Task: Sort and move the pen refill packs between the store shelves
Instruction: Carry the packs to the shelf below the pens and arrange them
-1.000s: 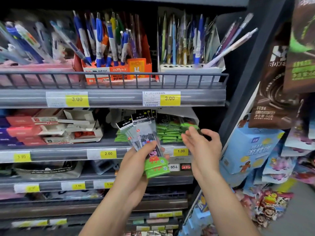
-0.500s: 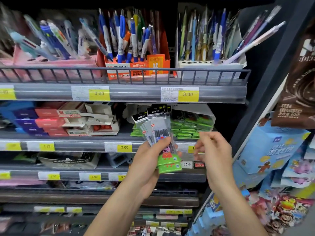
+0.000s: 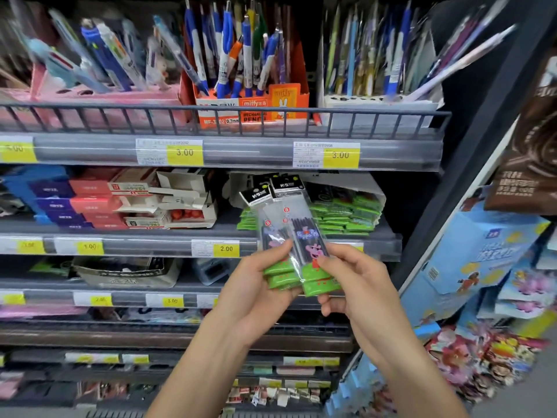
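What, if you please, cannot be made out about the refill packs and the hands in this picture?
Head view only:
- How many refill packs are held: they overlap, and the left hand and right hand cover their lower ends.
- Small print on the packs: too small and blurred.
- The price label behind the packs: hidden by them.
- The stack of green packs on the shelf: partly hidden by the held packs.

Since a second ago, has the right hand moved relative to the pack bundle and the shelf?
Yes. The right hand has moved left, from in front of the green packs on the shelf, and now pinches the refill packs.
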{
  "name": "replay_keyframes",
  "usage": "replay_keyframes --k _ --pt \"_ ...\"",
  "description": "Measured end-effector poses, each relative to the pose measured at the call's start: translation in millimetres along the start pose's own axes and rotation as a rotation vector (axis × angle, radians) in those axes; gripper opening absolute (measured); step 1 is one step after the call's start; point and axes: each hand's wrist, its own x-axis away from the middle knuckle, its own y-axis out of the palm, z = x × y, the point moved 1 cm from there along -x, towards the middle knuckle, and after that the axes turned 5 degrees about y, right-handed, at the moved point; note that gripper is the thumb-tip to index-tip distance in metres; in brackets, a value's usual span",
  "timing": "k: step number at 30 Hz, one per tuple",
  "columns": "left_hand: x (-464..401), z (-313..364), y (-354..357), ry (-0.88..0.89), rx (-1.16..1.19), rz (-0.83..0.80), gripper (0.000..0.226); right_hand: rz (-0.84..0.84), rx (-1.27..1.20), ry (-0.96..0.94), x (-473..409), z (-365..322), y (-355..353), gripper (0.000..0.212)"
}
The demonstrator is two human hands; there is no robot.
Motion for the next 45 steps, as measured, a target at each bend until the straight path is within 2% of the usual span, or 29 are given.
replay_keyframes --k 3,11,14,18,20,27,31,32,35,38,40,45 --pt "1 -2 -3 -0.027 0.018 0.055 0.023 -0.009 0.010 0.014 2 -1 -2 0.014" --pt "5 -5 -3 0.041 -0.061 0.247 0.010 -0.069 0.078 0.079 6 6 -14 0.018" --pt "8 -6 -3 0.067 -0.068 0.310 0.016 -0.050 0.025 0.060 7 6 -17 0.015" --pt "9 -7 -6 0.088 -0.077 0.419 0.037 -0.054 -0.163 0.064 6 5 -22 0.013" --pt "10 -8 -9 0.089 -0.076 0.451 0.038 -0.021 -0.225 0.048 -1 3 -25 0.013" --pt "14 -5 -6 0.085 -0.057 0.456 0.052 0.154 -0.251 0.065 -41 -9 -25 0.028" --pt "16 -2 -3 0.081 -0.058 0.451 0.052 0.206 -0.265 0.104 -54 -18 -15 0.011" --pt "17 -1 -3 0.079 -0.060 0.454 0.055 0.193 -0.247 0.097 -52 -19 -13 0.005" --pt "21 2 -6 0.089 -0.057 0.468 0.073 0.064 -0.200 0.033 -38 -13 -6 0.014" --pt "22 4 -8 0.092 -0.052 0.483 0.083 0.033 -0.202 0.048 -28 -6 -3 0.025" --pt "23 5 -7 0.091 -0.049 0.491 0.078 0.056 -0.210 0.076 -29 -3 -5 0.032" --pt "25 4 -6 0.080 -0.056 0.481 0.060 0.107 -0.308 0.091 -36 -3 -11 0.015"
